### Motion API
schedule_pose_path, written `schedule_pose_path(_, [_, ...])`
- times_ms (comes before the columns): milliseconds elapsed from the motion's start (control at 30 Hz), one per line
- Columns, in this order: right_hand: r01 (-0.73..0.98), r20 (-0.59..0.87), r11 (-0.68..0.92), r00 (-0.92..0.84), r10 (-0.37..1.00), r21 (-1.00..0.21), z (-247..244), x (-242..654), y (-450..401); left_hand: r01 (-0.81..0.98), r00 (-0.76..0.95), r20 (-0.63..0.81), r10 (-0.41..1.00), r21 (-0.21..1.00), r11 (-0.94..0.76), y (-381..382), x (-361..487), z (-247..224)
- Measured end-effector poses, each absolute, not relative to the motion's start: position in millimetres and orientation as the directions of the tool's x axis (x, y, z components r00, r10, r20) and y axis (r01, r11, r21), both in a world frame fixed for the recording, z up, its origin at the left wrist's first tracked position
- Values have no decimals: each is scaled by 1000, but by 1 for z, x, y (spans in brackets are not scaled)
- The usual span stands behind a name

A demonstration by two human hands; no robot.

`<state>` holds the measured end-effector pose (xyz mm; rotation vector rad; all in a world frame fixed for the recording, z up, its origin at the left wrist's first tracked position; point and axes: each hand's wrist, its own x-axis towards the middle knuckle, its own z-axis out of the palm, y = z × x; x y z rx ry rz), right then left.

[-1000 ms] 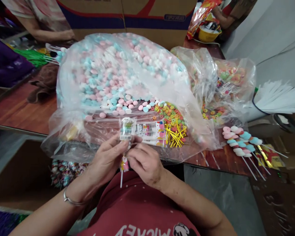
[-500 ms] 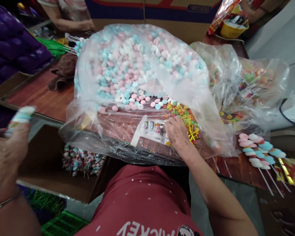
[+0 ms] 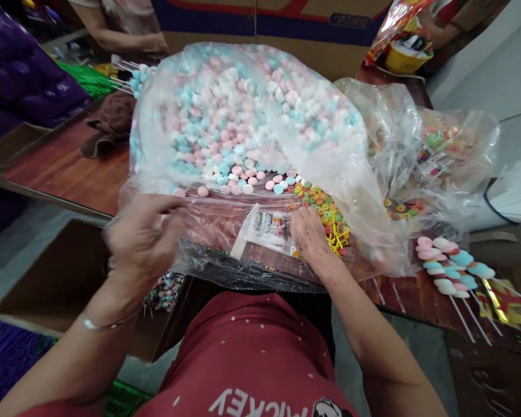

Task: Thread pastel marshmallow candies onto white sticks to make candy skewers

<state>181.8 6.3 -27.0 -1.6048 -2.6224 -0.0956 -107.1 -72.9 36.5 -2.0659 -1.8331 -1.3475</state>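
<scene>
My left hand, blurred, hangs over the left front edge of a clear plastic bag. Its thumb and forefinger are apart, with nothing visible between them. On the tabletop, my right hand has its fingers bent together beside a printed white packet; whatever they pinch is hidden. Small ring candies, yellow, orange and green, lie just past those fingers. Yellow twist ties are to their right. Pink, blue and white marshmallows fill the bag and spill from its mouth.
Marshmallow skewers lie at the table's right edge, near bags of ring candies. An open cardboard box below left holds finished-looking skewers. A brown cloth lies left. Another person's arm shows beyond.
My left hand has swung from the far left to the bag's front edge. The colourful marshmallow piece it held no longer shows in it. My right hand has stayed nearly in place.
</scene>
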Motion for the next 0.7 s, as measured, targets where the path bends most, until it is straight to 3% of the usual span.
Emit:
schedule_pose_path(67, [894,97,448,-447,889,10,-25,182,6,773,144,599,787,429,-468,-53,-72,30])
schedule_pose_path(133, [896,120,442,-436,892,-34,-22,184,4,715,274,542,794,437,-545,-34,-42,17])
schedule_pose_path(300, [883,133,460,-447,885,-93,-21,187,1,777,391,336,857,379,-503,-4,-2,-11])
schedule_pose_path(433, [871,217,476,-445,869,-119,-21,189,-1,771,434,270,859,382,-509,5,7,-15])
schedule_pose_path(567, [840,401,502,-396,826,-205,-15,192,-3,693,454,260,852,497,-522,12,6,-8])
schedule_pose_path(700, [752,419,541,-382,823,-376,-7,196,-4,515,472,107,875,772,-372,20,0,1])
